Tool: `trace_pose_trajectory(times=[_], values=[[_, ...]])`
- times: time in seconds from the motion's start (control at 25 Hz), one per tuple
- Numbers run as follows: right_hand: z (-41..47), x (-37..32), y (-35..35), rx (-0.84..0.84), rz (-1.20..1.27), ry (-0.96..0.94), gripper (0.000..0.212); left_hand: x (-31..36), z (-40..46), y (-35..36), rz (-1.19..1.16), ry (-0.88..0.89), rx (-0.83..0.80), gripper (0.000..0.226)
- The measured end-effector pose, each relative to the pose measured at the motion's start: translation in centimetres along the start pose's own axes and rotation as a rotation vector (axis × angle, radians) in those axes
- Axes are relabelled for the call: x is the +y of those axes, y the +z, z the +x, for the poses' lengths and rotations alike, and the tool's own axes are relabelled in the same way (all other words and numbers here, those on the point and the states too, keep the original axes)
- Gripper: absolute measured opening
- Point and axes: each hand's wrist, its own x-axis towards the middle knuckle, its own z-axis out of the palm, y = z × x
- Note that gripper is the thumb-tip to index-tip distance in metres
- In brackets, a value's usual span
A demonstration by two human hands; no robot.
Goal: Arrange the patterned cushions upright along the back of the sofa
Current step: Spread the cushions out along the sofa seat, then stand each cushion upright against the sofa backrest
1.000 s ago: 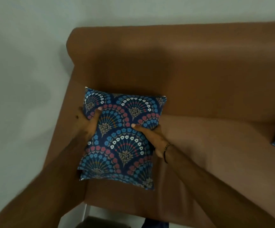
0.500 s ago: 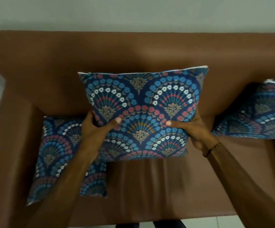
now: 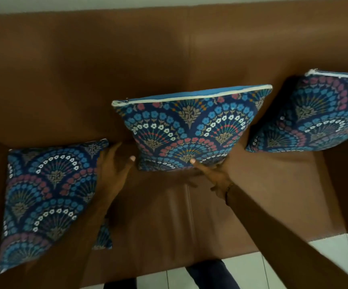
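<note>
Middle cushion has navy fabric with blue, pink and white fan florals, standing upright against the sofa back just above both hands. Left hand is spread, fingers loose beside its lower corner; right hand fingertips touch its bottom edge, no real grip.

A pale grey-white painted wall runs as a narrow band along the top edge, well beyond the grip and above everything else. A glossy white tiled floor with thin dark grout lines fills the bottom right corner, below and to the near side of the grip. A pair of dark navy trouser legs stands on those tiles at the bottom edge, directly beneath the grip; the left one is mostly cut off by the frame.
</note>
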Motion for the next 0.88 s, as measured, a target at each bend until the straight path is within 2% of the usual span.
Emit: trace_pose_trajectory(times=[0.04,0.08,0.2,0.24,0.36,0.4,0.48,0.52,0.56,0.64,0.72,0.84,0.88], values=[[-0.3,1.1,1.4,0.035,-0.020,0.011,0.100,-1.4,0.1,-1.5,0.123,0.029,0.043,0.065],[-0.9,1.5,2.9,0.031,-0.056,0.009,0.088,-3.3,0.1,-2.9,0.221,0.032,0.090,0.069],[-2.9,1.7,10.0,-0.208,-0.159,0.060,0.056,-9.2,0.0,-8.2,0.325,-0.103,0.171,0.083],[-3.7,1.5,12.8,-0.288,-0.208,0.098,0.056,-10.7,0.1,-10.0,0.320,-0.166,0.164,0.090],[-4.2,2.6,22.0,-0.433,-0.328,0.183,0.087,-13.6,0.8,-14.9,0.227,-0.388,0.120,0.118],[-4.2,3.0,24.5,-0.451,-0.339,0.185,0.085,-14.5,1.3,-16.0,0.150,-0.475,0.088,0.131],[-4.2,4.4,29.0,-0.481,-0.276,0.107,0.051,-16.5,2.0,-18.0,-0.075,-0.637,0.003,0.157],[-3.8,5.4,31.0,-0.477,-0.212,0.059,0.047,-17.9,2.2,-19.2,-0.189,-0.662,-0.001,0.166],[-3.2,6.4,32.2,-0.436,-0.153,0.010,0.054,-19.3,2.0,-19.9,-0.275,-0.657,0.023,0.168],[-2.8,6.8,33.5,-0.310,-0.054,-0.143,0.069,-20.3,1.6,-21.3,-0.374,-0.585,0.047,0.155],[-3.6,5.8,32.7,-0.220,-0.006,-0.313,0.063,-18.9,0.7,-21.7,-0.417,-0.405,0.105,0.143],[-4.2,2.4,33.8,-0.189,-0.045,-0.600,0.080,-17.8,1.6,-24.1,-0.468,-0.165,0.238,0.135],[-3.5,1.0,34.4,-0.178,-0.086,-0.662,0.080,-17.7,2.6,-24.8,-0.480,-0.103,0.261,0.134]])
